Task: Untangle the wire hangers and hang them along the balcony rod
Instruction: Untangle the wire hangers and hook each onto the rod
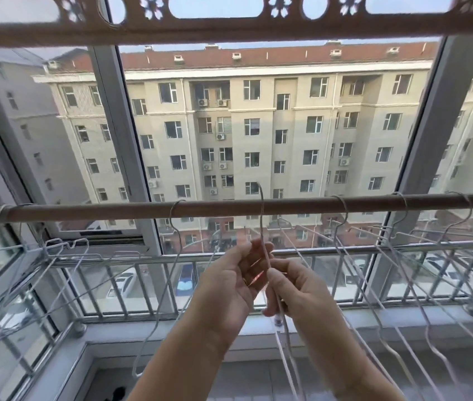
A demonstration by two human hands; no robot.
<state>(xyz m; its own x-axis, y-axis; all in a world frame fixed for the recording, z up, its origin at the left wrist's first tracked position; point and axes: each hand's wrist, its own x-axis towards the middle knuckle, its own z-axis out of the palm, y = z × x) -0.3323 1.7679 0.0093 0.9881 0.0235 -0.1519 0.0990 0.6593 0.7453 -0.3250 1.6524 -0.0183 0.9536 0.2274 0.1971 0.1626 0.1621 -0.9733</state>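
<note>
I am looking out from a glazed balcony. A brown wooden balcony rod runs level across the view, and I place everything against it.

My two hands are raised just below the middle of the rod, holding one thin white wire hanger. Its hook pokes up past the rod but is not over it yet. My right hand pinches the hanger's neck between thumb and fingertips. My left hand is half open beside the same wire, with its fingers loosely curved. I cannot tell whether it grips the wire or only steadies it. Several wire strands trail down below my right hand, so I may be holding more than one hanger.

Much of the job looks done. A single hung hanger sits on the rod just left of my hands. Three spaced hangers sit on the rod to the right, well apart from each other.

At the rod's far left end, a bunch of crowded hangers droops close together. Their shoulders overlap, and they may still be tangled.

In my judgement, what remains is hooking the held hanger into the gap above my hands, then sorting that left bunch.
</note>
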